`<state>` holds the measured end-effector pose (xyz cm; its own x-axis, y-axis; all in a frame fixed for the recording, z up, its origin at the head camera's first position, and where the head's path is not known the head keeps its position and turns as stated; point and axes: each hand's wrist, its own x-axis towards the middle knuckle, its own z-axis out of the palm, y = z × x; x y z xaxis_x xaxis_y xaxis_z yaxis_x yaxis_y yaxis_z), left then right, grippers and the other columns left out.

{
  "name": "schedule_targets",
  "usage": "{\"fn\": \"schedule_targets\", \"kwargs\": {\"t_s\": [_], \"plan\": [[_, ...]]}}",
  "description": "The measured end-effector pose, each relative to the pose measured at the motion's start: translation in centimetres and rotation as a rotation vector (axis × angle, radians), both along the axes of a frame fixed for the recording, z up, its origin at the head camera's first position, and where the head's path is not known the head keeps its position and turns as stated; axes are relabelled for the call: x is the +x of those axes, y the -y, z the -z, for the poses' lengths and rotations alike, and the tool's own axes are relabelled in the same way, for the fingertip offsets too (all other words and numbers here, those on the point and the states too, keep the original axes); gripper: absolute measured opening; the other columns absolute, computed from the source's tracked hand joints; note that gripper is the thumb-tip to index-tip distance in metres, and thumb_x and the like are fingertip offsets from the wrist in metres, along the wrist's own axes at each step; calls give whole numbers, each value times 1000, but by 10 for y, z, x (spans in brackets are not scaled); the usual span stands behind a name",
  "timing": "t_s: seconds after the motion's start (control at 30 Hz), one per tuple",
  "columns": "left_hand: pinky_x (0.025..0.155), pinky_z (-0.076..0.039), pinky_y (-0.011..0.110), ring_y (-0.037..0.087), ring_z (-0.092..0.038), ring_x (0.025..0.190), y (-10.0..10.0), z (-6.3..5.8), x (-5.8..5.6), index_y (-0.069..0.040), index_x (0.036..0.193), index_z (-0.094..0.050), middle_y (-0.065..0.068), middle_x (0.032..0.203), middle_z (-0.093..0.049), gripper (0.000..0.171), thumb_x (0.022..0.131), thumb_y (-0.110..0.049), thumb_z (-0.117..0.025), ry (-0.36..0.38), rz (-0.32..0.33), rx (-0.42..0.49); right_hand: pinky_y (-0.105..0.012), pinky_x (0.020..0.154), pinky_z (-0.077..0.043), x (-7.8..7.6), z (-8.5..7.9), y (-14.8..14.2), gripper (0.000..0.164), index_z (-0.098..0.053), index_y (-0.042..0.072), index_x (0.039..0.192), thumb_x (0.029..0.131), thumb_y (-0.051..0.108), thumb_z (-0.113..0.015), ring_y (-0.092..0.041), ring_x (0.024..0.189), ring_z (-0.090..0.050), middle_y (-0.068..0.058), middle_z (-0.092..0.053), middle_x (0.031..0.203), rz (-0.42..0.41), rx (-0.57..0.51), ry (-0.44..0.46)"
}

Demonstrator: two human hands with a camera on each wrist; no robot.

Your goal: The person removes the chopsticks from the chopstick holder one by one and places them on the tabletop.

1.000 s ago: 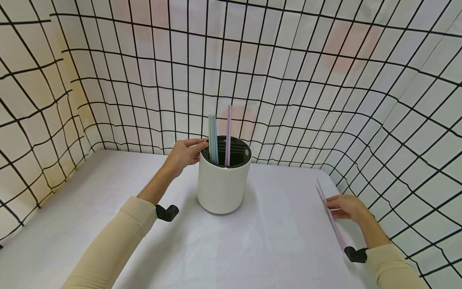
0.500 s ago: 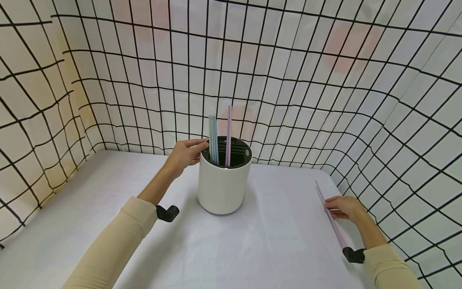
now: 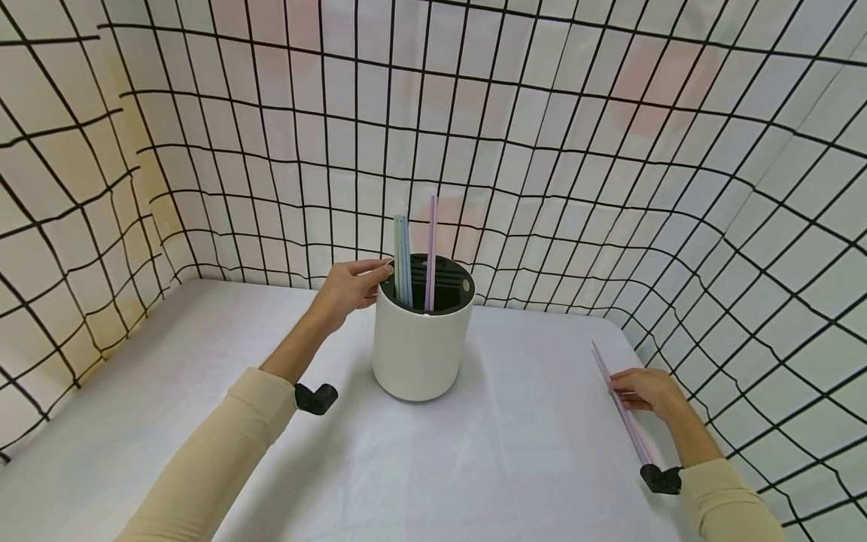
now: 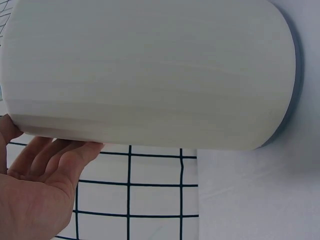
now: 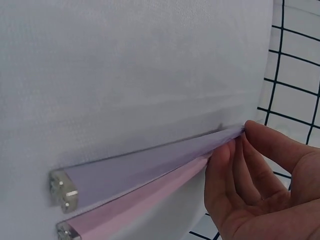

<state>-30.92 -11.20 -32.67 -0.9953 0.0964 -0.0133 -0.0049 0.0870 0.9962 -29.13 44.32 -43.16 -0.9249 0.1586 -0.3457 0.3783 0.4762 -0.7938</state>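
Note:
A white cylindrical utensil holder (image 3: 421, 357) with a black slotted top stands upright on the table. My left hand (image 3: 345, 292) holds its left rim, with the thumb at the top edge and the fingers against the far side of the wall. Green and blue chopsticks (image 3: 403, 260) and a lilac pair (image 3: 431, 252) stand in the holder. At the table's right side, my right hand (image 3: 649, 390) pinches a lilac chopstick (image 5: 145, 162) between thumb and fingers. A pink chopstick (image 5: 145, 207) lies alongside it, touching the fingers. Both have silver end caps.
Black wire mesh (image 3: 542, 143) over white cloth encloses the table at the back and both sides. The right hand is close to the right mesh wall. White cloth (image 3: 488, 452) covers the table between the hands.
The chopsticks' far tips, slightly spread a second ago, now lie together in my right hand. That hand has shifted very slightly left. My left hand stays on the holder.

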Motion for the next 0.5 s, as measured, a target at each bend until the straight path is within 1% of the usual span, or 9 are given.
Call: {"fn": "schedule_targets", "kwargs": {"t_s": [0.1, 0.33, 0.5], "plan": [[106, -53, 39, 26, -64, 125, -1, 0, -1, -11, 141, -62, 12, 138, -64, 46, 100, -31, -67, 2, 0, 1, -25, 63, -61, 0, 2, 0, 32, -67, -13, 115, 92, 9, -72, -10, 68, -66, 4, -71, 78, 15, -4, 0], [106, -53, 39, 26, -64, 125, -1, 0, -1, -11, 141, -61, 12, 138, -64, 47, 100, -31, -67, 2, -3, -8, -26, 63, -62, 1, 1, 3, 38, -64, -15, 119, 93, 11, -73, -11, 68, -67, 2, -71, 77, 33, 12, -3], [106, -53, 39, 27, -63, 125, -1, 1, -1, -11, 142, -61, 12, 138, -64, 46, 100, -31, -66, -3, -4, -16, -24, 62, -61, 0, 1, 3, 32, -68, -14, 114, 92, 8, -73, -9, 64, -66, 3, -71, 74, 28, -26, -1]]}}
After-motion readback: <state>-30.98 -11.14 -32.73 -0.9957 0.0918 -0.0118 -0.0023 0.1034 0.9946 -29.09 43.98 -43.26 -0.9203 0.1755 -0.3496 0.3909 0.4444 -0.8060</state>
